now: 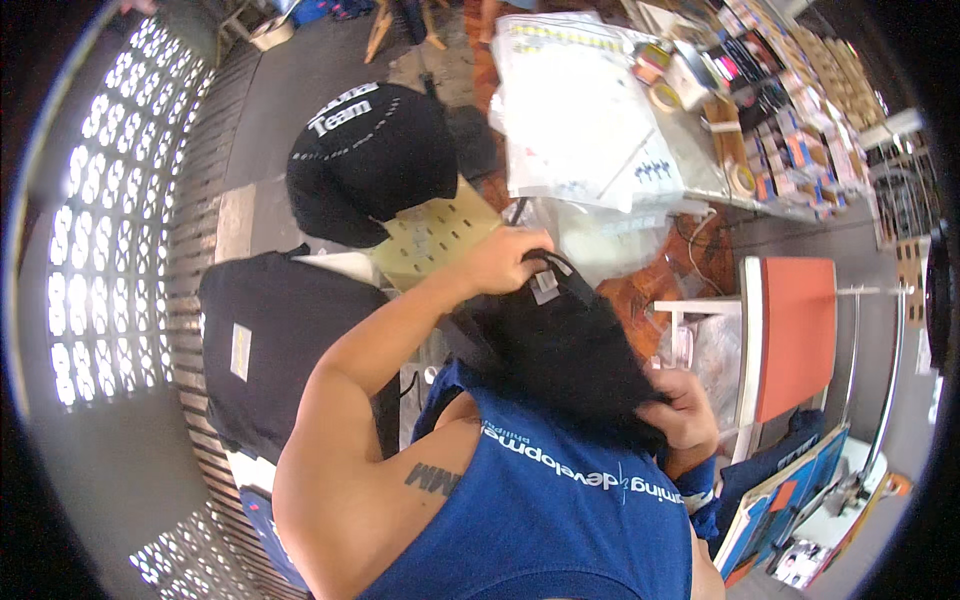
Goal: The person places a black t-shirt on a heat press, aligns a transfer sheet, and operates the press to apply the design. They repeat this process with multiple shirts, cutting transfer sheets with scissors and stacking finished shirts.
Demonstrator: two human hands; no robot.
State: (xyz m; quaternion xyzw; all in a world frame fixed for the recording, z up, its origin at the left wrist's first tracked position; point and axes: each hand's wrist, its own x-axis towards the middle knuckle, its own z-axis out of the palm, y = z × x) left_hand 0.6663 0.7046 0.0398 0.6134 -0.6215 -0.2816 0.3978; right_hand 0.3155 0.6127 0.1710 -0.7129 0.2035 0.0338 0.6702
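A black garment [560,350], probably a shirt, is held up in front of my chest. My left hand [510,258] is closed on its edge near the neckline, where a small white label [545,288] shows. Lower down on the right, my right hand [685,408] grips the other end of the cloth, its fingers partly curled out of sight. Just beyond the left hand lies a yellow perforated board [440,238]. A black shirt with white lettering [375,165] is draped beyond that board.
Black cloth [285,340] with a pale label lies at my left. Ahead, a table bears white printed sheets [570,110], tape rolls and several small boxes [800,150]. An orange-red padded board [795,335] stands on the right, above leaning framed panels [785,490].
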